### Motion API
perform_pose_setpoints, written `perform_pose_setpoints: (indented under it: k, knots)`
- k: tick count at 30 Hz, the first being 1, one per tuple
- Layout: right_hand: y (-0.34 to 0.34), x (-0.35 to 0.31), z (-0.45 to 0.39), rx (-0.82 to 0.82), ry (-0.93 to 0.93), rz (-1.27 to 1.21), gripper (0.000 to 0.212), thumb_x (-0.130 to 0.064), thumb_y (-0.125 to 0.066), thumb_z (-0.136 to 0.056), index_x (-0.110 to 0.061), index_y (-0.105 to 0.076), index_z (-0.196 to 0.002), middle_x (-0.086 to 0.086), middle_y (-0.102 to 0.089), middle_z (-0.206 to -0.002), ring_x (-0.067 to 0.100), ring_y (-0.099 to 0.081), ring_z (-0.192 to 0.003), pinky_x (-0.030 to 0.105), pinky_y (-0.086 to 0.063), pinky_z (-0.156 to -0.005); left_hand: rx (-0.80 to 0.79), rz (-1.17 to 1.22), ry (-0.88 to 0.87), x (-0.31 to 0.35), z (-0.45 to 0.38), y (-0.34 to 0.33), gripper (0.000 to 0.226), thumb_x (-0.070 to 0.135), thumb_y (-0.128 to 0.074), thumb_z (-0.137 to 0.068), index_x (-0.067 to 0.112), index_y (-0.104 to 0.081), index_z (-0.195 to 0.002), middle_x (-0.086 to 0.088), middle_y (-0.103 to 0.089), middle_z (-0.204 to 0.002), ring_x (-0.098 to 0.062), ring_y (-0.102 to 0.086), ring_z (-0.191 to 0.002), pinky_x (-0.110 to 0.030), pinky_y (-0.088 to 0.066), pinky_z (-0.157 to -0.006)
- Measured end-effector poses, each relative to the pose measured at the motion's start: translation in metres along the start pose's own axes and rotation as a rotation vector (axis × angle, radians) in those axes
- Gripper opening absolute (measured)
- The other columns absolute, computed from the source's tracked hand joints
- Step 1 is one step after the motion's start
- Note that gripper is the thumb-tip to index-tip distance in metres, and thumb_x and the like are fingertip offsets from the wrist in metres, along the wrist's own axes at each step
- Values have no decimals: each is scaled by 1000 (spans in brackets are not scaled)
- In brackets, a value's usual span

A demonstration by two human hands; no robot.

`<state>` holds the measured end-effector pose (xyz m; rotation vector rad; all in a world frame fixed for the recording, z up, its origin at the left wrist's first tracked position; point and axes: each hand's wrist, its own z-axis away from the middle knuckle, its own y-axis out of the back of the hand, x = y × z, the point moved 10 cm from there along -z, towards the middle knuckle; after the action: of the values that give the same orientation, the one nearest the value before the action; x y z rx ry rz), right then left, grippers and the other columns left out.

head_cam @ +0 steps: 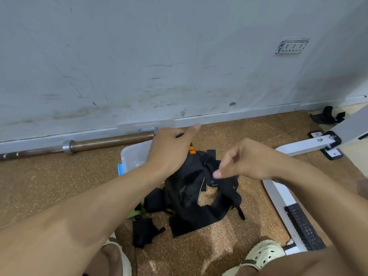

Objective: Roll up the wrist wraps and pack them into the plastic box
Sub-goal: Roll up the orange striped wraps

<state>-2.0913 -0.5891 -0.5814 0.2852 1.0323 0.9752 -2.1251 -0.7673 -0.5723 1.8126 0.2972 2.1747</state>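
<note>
A heap of black wrist wraps [196, 198] lies on the brown floor in front of me. One wrap with orange stripes [192, 149] rises from the heap into my left hand [171, 148], which is closed around its top end. My right hand [247, 162] hovers just right of the heap with fingers loosely apart, holding nothing I can see. A clear plastic box [132, 156] with a blue clip stands behind the heap, partly hidden by my left arm. A small black wrap [144, 232] lies apart at the front.
A barbell [89, 145] lies along the wall's foot. The box's clear lid [146, 125] leans on the wall. A white bench frame [282, 198] stands to the right, with more black wraps [328, 117] behind it. My sandalled feet [262, 253] are at the bottom.
</note>
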Motion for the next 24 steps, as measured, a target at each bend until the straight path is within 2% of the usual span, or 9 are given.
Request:
perform_pose_setpoints:
  k: [1,3,6,8,10,14,18,21,24]
  knots:
    - [8,2,-3,76,17,-7,15,-38,-87,-79,-29,-80,-88,-11,-79,-89,4,-73,-86,33,-55,-94,-44,-45,-21,3,0,-4,63,56,-60,-95,15,-34,-55,2,-28,-48,-14,-31,-47,-32,-31,-60]
    - [12,-2,-9,159,89,-50,35,-28,-84,-86,-36,-71,-118,-15,-76,-109,0,-70,-94,37,-54,-102,-166,-148,-87,8,2,-16,64,56,-57,-97,10,-39,-57,2,-27,-49,-14,-29,-47,-33,-28,-58]
    - [-14,-16,-17,9,233,-103,58,-28,-80,-89,-40,-57,-141,-21,-63,-136,2,-59,-124,42,-48,-109,-333,-271,-182,12,6,-32,65,57,-58,-96,6,-48,-57,2,-30,-48,-12,-29,-45,-31,-26,-52]
    - [-27,-14,-19,-67,231,-116,45,-34,-80,-88,-30,-65,-131,-14,-70,-129,9,-63,-122,46,-48,-109,-336,-289,-210,15,6,-31,63,58,-58,-95,8,-51,-56,3,-35,-48,-11,-32,-46,-30,-29,-53]
    - [-28,-12,-18,-91,222,-188,26,-28,-78,-92,-14,-69,-112,-2,-77,-110,17,-73,-105,45,-55,-99,-257,-288,-219,15,2,-22,60,58,-60,-93,9,-51,-59,3,-39,-50,-12,-39,-49,-32,-34,-57]
    - [-17,-15,-11,-69,209,-314,16,-16,-75,-93,-12,-61,-86,-1,-75,-74,10,-72,-68,18,-53,-62,-192,-262,-113,2,-7,-13,52,65,-61,-90,14,-62,-78,6,-68,-66,-11,-65,-69,-35,-48,-71]
    - [-12,-16,-3,-70,177,-343,26,-20,-79,-88,-3,-66,-100,10,-80,-90,25,-78,-82,32,-62,-73,-101,-283,-140,5,-12,-5,39,57,-57,-96,21,-65,-84,8,-67,-74,1,-61,-67,-18,-40,-61]
    - [-4,-12,5,-85,146,-339,31,-19,-82,-84,-5,-68,-107,12,-80,-96,32,-78,-91,49,-62,-87,-116,-269,-158,5,-12,-5,24,51,-57,-98,28,-64,-95,14,-60,-61,5,-55,-56,-14,-34,-53]
    - [9,-9,9,-4,148,-395,38,-22,-84,-78,-10,-69,-111,14,-80,-95,34,-78,-91,53,-61,-89,-91,-229,-176,5,-12,-3,27,49,-59,-98,34,-61,-121,17,-63,-78,3,-60,-80,-25,-48,-76]
